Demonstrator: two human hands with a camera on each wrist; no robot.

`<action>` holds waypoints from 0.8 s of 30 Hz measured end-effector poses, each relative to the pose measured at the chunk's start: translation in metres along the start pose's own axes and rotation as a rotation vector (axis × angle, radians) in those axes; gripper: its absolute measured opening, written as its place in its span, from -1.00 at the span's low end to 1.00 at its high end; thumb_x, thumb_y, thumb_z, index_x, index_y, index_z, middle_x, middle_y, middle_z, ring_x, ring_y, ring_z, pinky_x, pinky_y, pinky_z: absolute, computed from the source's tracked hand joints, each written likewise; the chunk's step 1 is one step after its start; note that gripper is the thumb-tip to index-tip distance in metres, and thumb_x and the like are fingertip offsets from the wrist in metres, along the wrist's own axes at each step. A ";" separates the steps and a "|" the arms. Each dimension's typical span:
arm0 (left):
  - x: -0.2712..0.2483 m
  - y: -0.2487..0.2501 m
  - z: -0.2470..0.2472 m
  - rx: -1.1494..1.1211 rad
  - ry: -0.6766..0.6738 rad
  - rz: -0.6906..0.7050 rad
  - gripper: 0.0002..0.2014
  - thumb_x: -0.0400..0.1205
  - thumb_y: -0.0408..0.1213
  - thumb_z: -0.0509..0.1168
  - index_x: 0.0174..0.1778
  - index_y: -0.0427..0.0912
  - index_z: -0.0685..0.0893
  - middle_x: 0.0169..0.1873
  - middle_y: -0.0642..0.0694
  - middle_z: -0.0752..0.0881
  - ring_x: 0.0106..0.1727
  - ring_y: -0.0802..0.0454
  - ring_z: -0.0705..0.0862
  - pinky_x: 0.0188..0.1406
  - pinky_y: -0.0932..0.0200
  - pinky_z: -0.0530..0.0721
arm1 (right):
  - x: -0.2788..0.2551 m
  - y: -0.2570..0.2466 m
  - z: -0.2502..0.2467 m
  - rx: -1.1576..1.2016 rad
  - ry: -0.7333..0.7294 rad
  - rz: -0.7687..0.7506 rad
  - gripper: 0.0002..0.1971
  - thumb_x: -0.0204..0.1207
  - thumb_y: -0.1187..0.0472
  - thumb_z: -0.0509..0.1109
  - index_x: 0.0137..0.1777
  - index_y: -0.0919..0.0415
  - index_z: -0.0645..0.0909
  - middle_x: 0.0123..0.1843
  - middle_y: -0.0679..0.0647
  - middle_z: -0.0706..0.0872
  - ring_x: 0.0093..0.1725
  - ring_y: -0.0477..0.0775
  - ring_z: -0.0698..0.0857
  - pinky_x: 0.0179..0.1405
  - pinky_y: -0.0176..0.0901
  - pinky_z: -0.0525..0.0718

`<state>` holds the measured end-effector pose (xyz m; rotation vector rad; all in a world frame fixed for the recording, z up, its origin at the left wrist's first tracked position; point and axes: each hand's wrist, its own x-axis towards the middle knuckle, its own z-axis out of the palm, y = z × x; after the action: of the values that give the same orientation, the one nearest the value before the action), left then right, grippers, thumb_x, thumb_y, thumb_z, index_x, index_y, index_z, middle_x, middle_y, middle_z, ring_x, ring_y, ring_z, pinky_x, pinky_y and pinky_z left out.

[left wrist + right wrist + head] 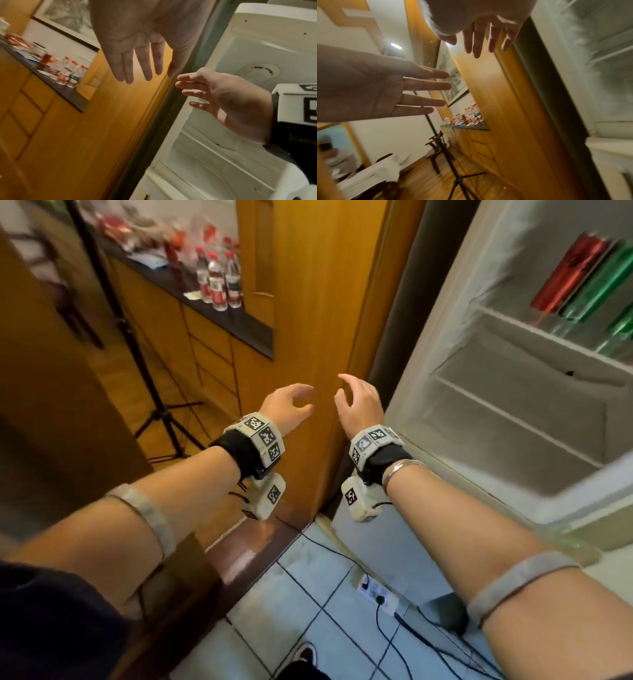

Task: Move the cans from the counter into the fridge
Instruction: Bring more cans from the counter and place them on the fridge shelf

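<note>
My left hand (291,404) and right hand (356,400) hover side by side in front of a wooden panel (308,302), both empty, a small gap between them. In the left wrist view the left hand's fingers (142,65) are straight and spread; in the right wrist view the right hand's fingers (477,40) are straight too. The fridge (428,371) stands open on the right. On its upper shelf lie a red can (565,272) and green cans (597,287). The dark counter (246,328) at upper left carries blurred red items (173,251); I cannot tell which are cans.
Water bottles with red caps (219,278) stand at the counter's near end. A black tripod (164,419) stands on the wood floor at left. A power strip (376,594) and cables lie on the tiles below. The fridge's lower shelves (513,419) hold nothing.
</note>
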<state>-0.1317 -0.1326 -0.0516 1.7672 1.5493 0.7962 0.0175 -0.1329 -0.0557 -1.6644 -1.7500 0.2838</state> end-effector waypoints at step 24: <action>-0.398 -0.203 -0.249 -0.079 0.599 -0.498 -0.63 0.60 -0.27 0.31 0.34 -0.08 0.57 0.32 -0.06 0.64 0.35 -0.03 0.58 0.39 0.12 0.51 | -0.260 -0.356 0.190 0.186 -0.712 -0.623 -0.67 0.61 0.17 0.20 0.35 0.17 0.54 0.35 0.14 0.61 0.38 0.13 0.51 0.34 -0.11 0.42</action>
<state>-0.4973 -0.4897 -0.0727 1.0426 2.1841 1.1610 -0.3962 -0.3756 -0.0693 -0.8482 -2.5594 0.7766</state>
